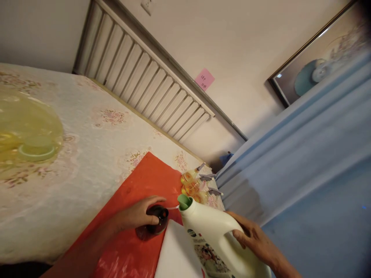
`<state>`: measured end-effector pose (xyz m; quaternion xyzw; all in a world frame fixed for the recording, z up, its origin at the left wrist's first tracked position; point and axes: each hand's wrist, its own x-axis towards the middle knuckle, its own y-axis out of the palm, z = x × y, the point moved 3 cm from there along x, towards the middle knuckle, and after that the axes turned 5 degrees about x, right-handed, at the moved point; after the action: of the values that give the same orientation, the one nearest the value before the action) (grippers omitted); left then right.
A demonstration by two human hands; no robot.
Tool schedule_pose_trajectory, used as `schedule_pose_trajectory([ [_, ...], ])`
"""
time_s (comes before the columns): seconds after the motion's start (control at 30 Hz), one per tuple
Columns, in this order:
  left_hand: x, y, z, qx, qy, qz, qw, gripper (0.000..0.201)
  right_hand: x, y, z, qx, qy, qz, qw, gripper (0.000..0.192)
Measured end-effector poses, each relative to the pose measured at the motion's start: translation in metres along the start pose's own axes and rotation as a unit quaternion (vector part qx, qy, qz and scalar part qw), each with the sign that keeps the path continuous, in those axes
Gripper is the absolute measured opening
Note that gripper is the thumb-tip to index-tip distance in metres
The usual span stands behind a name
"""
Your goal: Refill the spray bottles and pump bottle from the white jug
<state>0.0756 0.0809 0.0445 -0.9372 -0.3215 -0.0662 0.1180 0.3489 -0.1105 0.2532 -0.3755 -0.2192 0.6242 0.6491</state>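
Head view: the left hand [139, 215] was closed around a small dark bottle [157, 220] standing on the red sheet [139, 185] over the table [87, 154]. The right hand [255, 237] gripped a white jug [217, 235], tilted, its green spout [184, 201] just beside the bottle's mouth, a thin stream between them. Three small yellow spray bottles [194, 187] stood near the spout.

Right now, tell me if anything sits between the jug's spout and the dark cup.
Nothing visible does. The white jug, tilted in the right hand, has its green spout right beside the dark cup under the left hand; a thin stream bridges them.
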Motion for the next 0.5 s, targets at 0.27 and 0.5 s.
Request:
schedule_pose_trajectory([
  [0.27, 0.010, 0.007, 0.004, 0.010, 0.052, -0.005, 0.999, 0.043, -0.002, 0.006, 0.016, -0.013, 0.028, 0.046, 0.999, 0.070],
  [0.5, 0.010, 0.012, 0.002, 0.026, 0.060, -0.016, 0.998, 0.037, -0.001, 0.009, 0.031, -0.040, 0.005, 0.089, 0.995, 0.062],
])
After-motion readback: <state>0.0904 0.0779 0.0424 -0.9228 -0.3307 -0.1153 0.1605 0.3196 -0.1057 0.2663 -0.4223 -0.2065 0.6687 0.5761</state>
